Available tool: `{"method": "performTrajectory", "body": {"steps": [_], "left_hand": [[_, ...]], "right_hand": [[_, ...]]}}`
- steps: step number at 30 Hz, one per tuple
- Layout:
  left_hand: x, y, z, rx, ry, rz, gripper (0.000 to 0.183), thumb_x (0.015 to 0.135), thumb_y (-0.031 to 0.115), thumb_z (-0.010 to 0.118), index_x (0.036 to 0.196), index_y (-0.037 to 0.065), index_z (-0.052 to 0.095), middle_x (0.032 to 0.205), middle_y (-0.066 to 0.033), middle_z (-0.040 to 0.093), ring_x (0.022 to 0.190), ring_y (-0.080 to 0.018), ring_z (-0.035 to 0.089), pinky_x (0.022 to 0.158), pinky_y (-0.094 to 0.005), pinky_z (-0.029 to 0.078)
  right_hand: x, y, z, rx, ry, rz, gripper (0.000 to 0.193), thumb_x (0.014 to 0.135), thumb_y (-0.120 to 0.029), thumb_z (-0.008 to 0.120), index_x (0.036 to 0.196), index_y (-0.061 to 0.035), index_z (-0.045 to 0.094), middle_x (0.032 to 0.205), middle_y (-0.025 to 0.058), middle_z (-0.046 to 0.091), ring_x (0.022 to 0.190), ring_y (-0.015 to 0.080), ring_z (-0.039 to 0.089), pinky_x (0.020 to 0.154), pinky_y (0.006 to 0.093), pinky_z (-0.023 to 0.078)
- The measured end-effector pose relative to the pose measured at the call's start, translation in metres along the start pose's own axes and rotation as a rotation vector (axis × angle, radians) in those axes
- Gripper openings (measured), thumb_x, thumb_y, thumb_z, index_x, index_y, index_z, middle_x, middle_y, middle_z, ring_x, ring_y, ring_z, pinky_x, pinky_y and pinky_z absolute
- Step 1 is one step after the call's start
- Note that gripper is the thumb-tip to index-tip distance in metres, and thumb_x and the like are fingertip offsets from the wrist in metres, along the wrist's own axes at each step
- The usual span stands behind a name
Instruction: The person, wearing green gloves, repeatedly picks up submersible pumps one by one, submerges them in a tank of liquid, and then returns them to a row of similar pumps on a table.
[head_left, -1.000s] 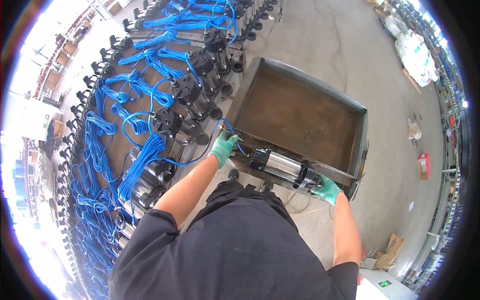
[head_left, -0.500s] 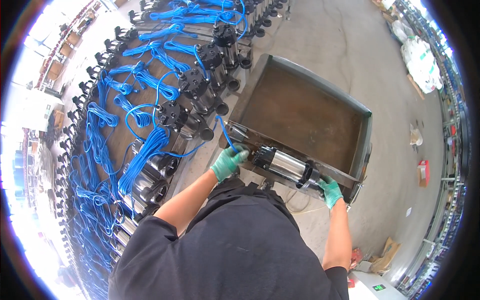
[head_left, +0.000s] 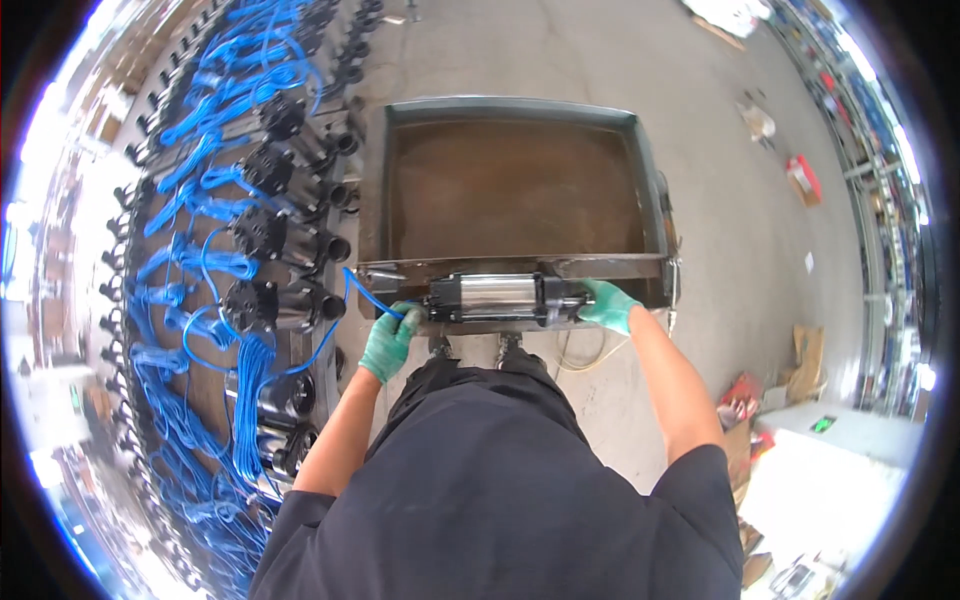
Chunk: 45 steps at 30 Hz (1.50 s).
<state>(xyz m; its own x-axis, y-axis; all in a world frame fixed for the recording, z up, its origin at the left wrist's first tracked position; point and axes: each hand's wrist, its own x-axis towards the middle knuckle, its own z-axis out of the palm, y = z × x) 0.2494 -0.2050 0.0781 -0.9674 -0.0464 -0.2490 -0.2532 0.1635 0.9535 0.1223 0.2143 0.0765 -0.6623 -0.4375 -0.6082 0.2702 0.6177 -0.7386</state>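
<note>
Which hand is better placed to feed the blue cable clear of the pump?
Left, probably. The left hand already grips the pump at the end where the blue cable comes out; the right hand holds the far end.

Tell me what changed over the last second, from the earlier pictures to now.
The view swung, so the rusty tank now sits square ahead. The pump lies level along the tank's near rim, no longer slanted. Unchanged: left hand at the blue-cable end, right hand on the black end, both gloved and gripping; pumps with blue cables lined up on the left.
</note>
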Motion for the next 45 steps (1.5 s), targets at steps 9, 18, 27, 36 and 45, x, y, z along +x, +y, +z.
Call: {"method": "performTrajectory", "body": {"steps": [9, 18, 27, 36, 45], "left_hand": [[-0.004, 0.004, -0.001, 0.009, -0.141, -0.035, 0.033, 0.104, 0.024, 0.052, 0.096, -0.004, 0.068, 0.085, -0.0067, 0.068, 0.071, -0.0121, 0.059, 0.067, -0.0281, 0.049], [0.015, 0.004, 0.001, -0.089, -0.051, -0.024, 0.046, 0.105, 0.041, 0.05, 0.083, 0.003, 0.064, 0.077, -0.002, 0.063, 0.07, -0.0107, 0.056, 0.068, -0.028, 0.045], [0.004, 0.091, 0.008, -0.606, 0.032, 0.018, 0.059, 0.108, 0.044, 0.038, 0.058, 0.015, 0.033, 0.06, -0.0006, 0.034, 0.058, -0.0166, 0.036, 0.058, -0.0324, 0.034], [0.005, 0.175, 0.069, -1.358, -0.368, -0.266, 0.055, 0.106, 0.049, 0.036, 0.064, 0.015, 0.039, 0.072, -0.0019, 0.037, 0.072, -0.0195, 0.039, 0.071, -0.0363, 0.035], [0.039, 0.163, 0.101, -1.034, -0.39, -0.243, 0.052, 0.102, 0.055, 0.044, 0.119, 0.01, 0.062, 0.11, -0.0112, 0.065, 0.096, -0.0305, 0.064, 0.085, -0.0459, 0.052]], "right_hand": [[-0.007, 0.008, 0.025, -0.736, 0.277, -0.105, 0.033, 0.09, -0.013, 0.057, 0.123, -0.0095, 0.062, 0.108, 0.0162, 0.069, 0.105, 0.0366, 0.066, 0.087, 0.0467, 0.052], [-0.008, 0.017, 0.015, 0.517, 0.296, -0.003, 0.035, 0.096, -0.005, 0.052, 0.129, -0.0034, 0.062, 0.092, 0.0025, 0.065, 0.071, 0.01, 0.056, 0.063, 0.0245, 0.05], [-0.047, 0.106, -0.035, 1.219, 1.121, -0.137, 0.019, 0.09, 0.003, 0.054, 0.103, -0.0067, 0.064, 0.086, 0.0087, 0.063, 0.066, 0.0193, 0.062, 0.062, 0.0325, 0.058], [-0.036, 0.147, -0.058, 1.117, 1.271, 0.05, 0.024, 0.091, 0.002, 0.054, 0.112, -0.0075, 0.061, 0.101, 0.0108, 0.061, 0.085, 0.0248, 0.064, 0.069, 0.0391, 0.057], [-0.035, 0.085, -0.005, -0.025, 0.932, 0.032, 0.028, 0.087, -0.01, 0.064, 0.115, -0.0071, 0.067, 0.112, 0.0165, 0.067, 0.098, 0.0307, 0.066, 0.087, 0.0391, 0.052]]}}
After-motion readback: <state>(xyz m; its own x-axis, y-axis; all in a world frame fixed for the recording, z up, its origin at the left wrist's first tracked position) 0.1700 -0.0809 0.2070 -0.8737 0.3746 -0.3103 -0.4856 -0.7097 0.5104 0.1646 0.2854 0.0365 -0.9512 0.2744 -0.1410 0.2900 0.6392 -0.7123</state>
